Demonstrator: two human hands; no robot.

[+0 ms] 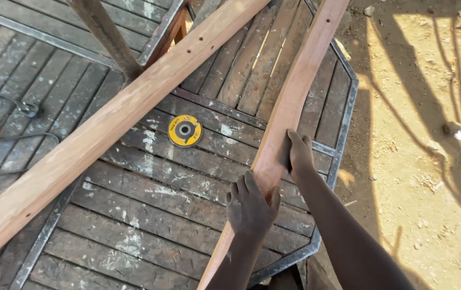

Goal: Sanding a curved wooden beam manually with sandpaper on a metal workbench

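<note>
While the left hand [249,207] is gripping the near stretch of the curved wooden piece [289,107], fingers wrapped over its left edge and thumb on the right side, the right hand [296,153] is pressing flat on the face just beyond it, with what looks like a dark scrap of abrasive under the fingers; I cannot tell for certain. The 2 hands are sitting close together on the same board, not touching each other.

The piece is running from below the left wrist, up past both hands and off the far edge of the view, lying across the slatted metal-framed table [343,139]. Drilled holes are showing in its far end, well beyond the right hand.

Judgement on doing it well:
- Left hand is acting as the clamp, so it should be staying firm and just behind the working hand.
- Right hand should be stroking along the grain, following the curve, with even pressure and a flat palm.
- The near end is overhanging the table edge by the left forearm, so bounce is likely there; keep the worked spot over the slats.

To the left of both hands, a yellow grinding disc [185,131] is lying loose on the slats, and a long straight timber [107,123] is crossing diagonally beyond it. A black cable [24,109] is trailing far left. Bare sandy ground [429,161] is lying to the right of the right arm.
</note>
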